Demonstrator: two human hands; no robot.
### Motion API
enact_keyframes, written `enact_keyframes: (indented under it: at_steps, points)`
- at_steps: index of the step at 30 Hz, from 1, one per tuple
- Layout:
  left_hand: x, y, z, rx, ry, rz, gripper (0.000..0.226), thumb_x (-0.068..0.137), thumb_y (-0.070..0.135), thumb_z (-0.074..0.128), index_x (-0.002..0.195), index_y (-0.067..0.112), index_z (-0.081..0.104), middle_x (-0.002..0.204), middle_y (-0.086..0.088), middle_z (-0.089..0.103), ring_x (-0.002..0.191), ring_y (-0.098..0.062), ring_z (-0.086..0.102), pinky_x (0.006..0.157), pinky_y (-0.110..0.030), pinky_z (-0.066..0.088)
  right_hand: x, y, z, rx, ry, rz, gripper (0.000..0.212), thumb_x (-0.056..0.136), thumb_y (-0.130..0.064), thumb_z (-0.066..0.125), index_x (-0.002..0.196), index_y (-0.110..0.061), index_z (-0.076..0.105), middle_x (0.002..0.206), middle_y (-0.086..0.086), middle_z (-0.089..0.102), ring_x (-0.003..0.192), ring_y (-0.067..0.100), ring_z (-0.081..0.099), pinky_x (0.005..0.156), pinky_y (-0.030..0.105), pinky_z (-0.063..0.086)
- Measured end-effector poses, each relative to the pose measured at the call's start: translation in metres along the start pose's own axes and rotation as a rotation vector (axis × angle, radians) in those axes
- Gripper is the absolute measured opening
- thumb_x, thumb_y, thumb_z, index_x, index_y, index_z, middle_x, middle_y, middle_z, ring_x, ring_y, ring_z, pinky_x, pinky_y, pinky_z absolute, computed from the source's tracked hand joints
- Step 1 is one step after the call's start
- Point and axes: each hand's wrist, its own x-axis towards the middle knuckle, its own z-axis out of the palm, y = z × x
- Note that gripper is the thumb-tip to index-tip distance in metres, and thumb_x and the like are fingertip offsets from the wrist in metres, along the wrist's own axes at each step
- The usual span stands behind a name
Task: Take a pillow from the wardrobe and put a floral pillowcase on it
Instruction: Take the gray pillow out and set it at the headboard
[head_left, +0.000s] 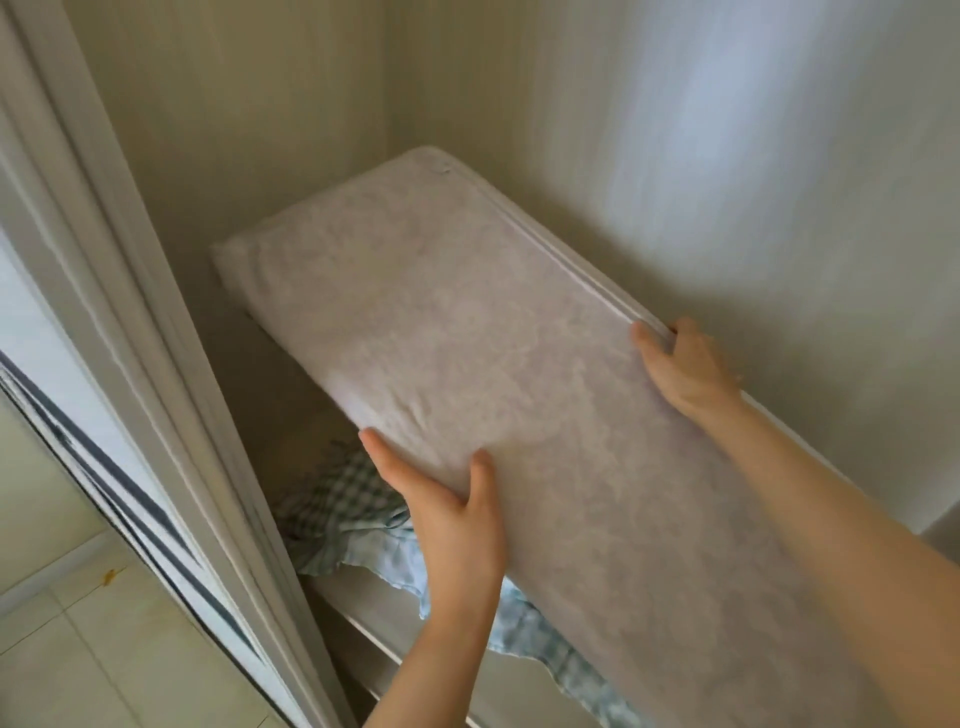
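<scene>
In wardrobe (260, 130), L hand (447, 509) & R hand (685, 369) each grip pillow (493, 338) edges, arms outstretched.

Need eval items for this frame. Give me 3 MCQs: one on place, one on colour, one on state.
1. Where is the checked cloth?
A. under the pillow, on the shelf
B. on the floor
C. over the door

2. What colour is the pillow?
A. red
B. pale, whitish
C. black

3. How is the pillow held?
A. by neither hand
B. left only
C. both hands

Key: 1 A, it lies on the shelf below the pillow. 2 B, its cover is whitish. 3 C, left hand grips one long edge, right hand the other.
</scene>
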Motion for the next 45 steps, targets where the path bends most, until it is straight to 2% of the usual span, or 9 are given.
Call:
enact_keyframes:
  at_steps: [4, 10, 14, 19, 21, 30, 35, 39, 45]
  points:
    - [-0.001, 0.017, -0.003, -0.022, -0.005, 0.052, 0.097, 0.091, 0.025, 0.063, 0.153, 0.042, -0.009, 0.149, 0.038, 0.016, 0.129, 0.018, 0.033, 0.113, -0.026, 0.033, -0.02, 0.017, -0.015, 0.214, 0.037, 0.106, 0.073, 0.071, -0.075, 0.037, 0.111, -0.017, 0.055, 0.117, 0.018, 0.062, 0.109, 0.041, 0.056, 0.096, 0.056, 0.041]
    - [-0.01, 0.044, -0.011, -0.073, -0.017, 0.13, 0.092, 0.093, 0.028, 0.065, 0.148, 0.057, -0.003, 0.15, 0.021, 0.037, 0.122, 0.005, 0.053, 0.105, -0.038, 0.048, -0.053, 0.036, -0.025, 0.399, 0.073, 0.244, 0.06, 0.082, -0.064, 0.048, 0.112, -0.013, 0.058, 0.121, 0.021, 0.059, 0.113, 0.042, 0.053, 0.099, 0.058, 0.039]
    - [-0.045, 0.068, -0.023, -0.031, 0.051, 0.225, 0.089, 0.092, 0.036, 0.066, 0.15, 0.052, 0.001, 0.152, 0.019, 0.039, 0.124, 0.005, 0.052, 0.102, -0.034, 0.049, -0.089, 0.039, -0.052, 0.412, 0.113, 0.256, 0.061, 0.085, -0.062, 0.046, 0.126, -0.017, 0.052, 0.133, 0.019, 0.051, 0.124, 0.043, 0.043, 0.105, 0.057, 0.031]
    - [-0.092, 0.086, -0.046, 0.071, 0.153, 0.251, 0.072, 0.082, 0.051, 0.07, 0.145, 0.042, 0.037, 0.135, 0.026, 0.054, 0.117, 0.005, 0.056, 0.099, -0.037, 0.053, -0.141, 0.034, -0.079, 0.511, 0.148, 0.267, 0.055, 0.088, -0.056, 0.049, 0.128, -0.017, 0.051, 0.136, 0.018, 0.046, 0.125, 0.043, 0.038, 0.104, 0.054, 0.026]
    - [-0.105, 0.092, -0.055, 0.083, 0.183, 0.265, 0.068, 0.08, 0.051, 0.072, 0.141, 0.04, 0.043, 0.131, 0.024, 0.058, 0.115, 0.003, 0.059, 0.098, -0.037, 0.053, -0.156, 0.029, -0.081, 0.551, 0.178, 0.288, 0.054, 0.089, -0.054, 0.049, 0.127, -0.017, 0.051, 0.137, 0.017, 0.045, 0.125, 0.042, 0.037, 0.105, 0.053, 0.024]
    - [-0.181, 0.135, -0.138, 0.169, 0.437, 0.388, 0.063, 0.082, 0.042, 0.074, 0.139, 0.037, 0.048, 0.129, 0.024, 0.06, 0.115, 0.007, 0.058, 0.099, -0.031, 0.052, -0.248, -0.011, -0.085, 0.842, 0.084, 0.161, 0.049, 0.087, -0.05, 0.043, 0.123, -0.018, 0.052, 0.133, 0.013, 0.047, 0.124, 0.035, 0.037, 0.103, 0.052, 0.023]
    - [-0.208, 0.154, -0.179, 0.203, 0.567, 0.476, 0.067, 0.078, 0.045, 0.074, 0.138, 0.029, 0.05, 0.128, 0.02, 0.061, 0.116, 0.005, 0.058, 0.097, -0.025, 0.051, -0.291, -0.04, -0.081, 0.981, 0.004, 0.125, 0.058, 0.079, -0.053, 0.042, 0.12, -0.015, 0.056, 0.127, 0.013, 0.052, 0.121, 0.034, 0.042, 0.101, 0.051, 0.029]
    - [-0.223, 0.16, -0.217, 0.229, 0.678, 0.491, 0.065, 0.078, 0.046, 0.074, 0.136, 0.031, 0.051, 0.128, 0.019, 0.062, 0.116, -0.001, 0.06, 0.099, -0.037, 0.053, -0.325, -0.064, -0.076, 1.015, -0.056, 0.031, 0.059, 0.077, -0.05, 0.049, 0.12, -0.011, 0.056, 0.124, 0.018, 0.053, 0.118, 0.037, 0.045, 0.097, 0.049, 0.036]
    - [-0.246, 0.16, -0.275, 0.286, 0.821, 0.505, 0.06, 0.081, 0.043, 0.074, 0.136, 0.028, 0.053, 0.126, 0.017, 0.063, 0.114, -0.003, 0.062, 0.096, -0.039, 0.055, -0.373, -0.105, -0.054, 1.032, -0.213, -0.095, 0.062, 0.073, -0.054, 0.05, 0.118, -0.011, 0.059, 0.12, 0.014, 0.057, 0.114, 0.034, 0.049, 0.098, 0.052, 0.038]
